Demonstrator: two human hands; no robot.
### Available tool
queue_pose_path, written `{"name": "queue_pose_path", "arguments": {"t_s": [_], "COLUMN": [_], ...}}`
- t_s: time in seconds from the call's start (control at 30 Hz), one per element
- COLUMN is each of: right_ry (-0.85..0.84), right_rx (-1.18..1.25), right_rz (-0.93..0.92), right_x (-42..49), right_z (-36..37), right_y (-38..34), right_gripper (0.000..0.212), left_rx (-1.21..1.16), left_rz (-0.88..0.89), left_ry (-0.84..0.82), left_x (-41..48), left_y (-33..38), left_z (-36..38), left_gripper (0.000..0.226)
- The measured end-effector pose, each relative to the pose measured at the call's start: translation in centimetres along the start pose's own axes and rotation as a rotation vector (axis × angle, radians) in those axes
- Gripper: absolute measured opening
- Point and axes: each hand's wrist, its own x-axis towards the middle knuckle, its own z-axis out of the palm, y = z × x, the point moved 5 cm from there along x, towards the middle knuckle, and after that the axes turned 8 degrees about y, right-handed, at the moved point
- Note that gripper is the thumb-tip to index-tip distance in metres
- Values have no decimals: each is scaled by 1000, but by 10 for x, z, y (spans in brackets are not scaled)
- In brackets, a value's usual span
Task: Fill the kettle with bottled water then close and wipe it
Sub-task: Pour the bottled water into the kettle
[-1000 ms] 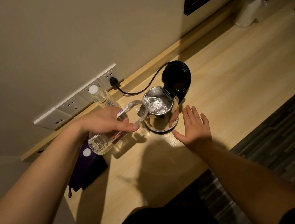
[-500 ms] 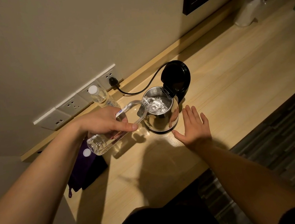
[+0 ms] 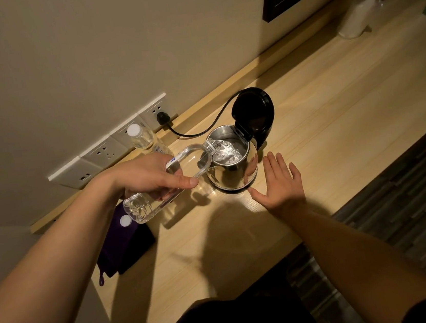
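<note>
A steel kettle (image 3: 232,171) stands on the wooden counter (image 3: 334,109), its black lid (image 3: 254,114) hinged up and open. My left hand (image 3: 152,178) grips a clear water bottle (image 3: 142,207) tipped on its side, neck over the kettle's mouth, and water runs into the kettle. My right hand (image 3: 280,184) lies flat on the counter, fingers apart, just right of the kettle's base, holding nothing. A bottle cap (image 3: 125,221) rests on a dark purple cloth (image 3: 126,248) to the left.
A second capped bottle (image 3: 142,139) stands by the wall sockets (image 3: 103,153). The kettle's black cord (image 3: 202,127) runs to a plug. A pale upright container (image 3: 355,17) sits far right. The counter's front edge drops to a striped floor (image 3: 401,218).
The bottle's base has risen a little as water keeps pouring into the kettle. My right hand has not moved.
</note>
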Motion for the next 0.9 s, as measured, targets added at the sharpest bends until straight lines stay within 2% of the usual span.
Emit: {"name": "queue_pose_path", "arguments": {"t_s": [0.07,0.3,0.47,0.6,0.73,0.8,0.9], "right_ry": [1,6,8,7,10,8,16], "right_rx": [-2,4,2,0,-3,-2,-1], "right_rz": [0,2,-2,1,0,-1,1], "right_x": [0,0,0,0,0,0,-1], "right_z": [0,-1,-1,0,-1,-1,-2], "right_y": [0,0,0,-1,-1,-1,-1], "right_gripper": [100,100,100,100,100,100,100], "left_rx": [-11,-38,-68,-55,-82,-88,-96], "left_rz": [-9,-13,-30,-52,-59,-64,-82], "left_ry": [-5,-34,-52,-45,-38,-34,-27], "left_x": [0,-1,-2,-2,-2,-2,-3], "left_y": [1,1,-2,-4,-3,-3,-4], "left_z": [0,-2,-2,-2,-3,-3,-4], "left_gripper": [96,90,62,76,55,62,87]}}
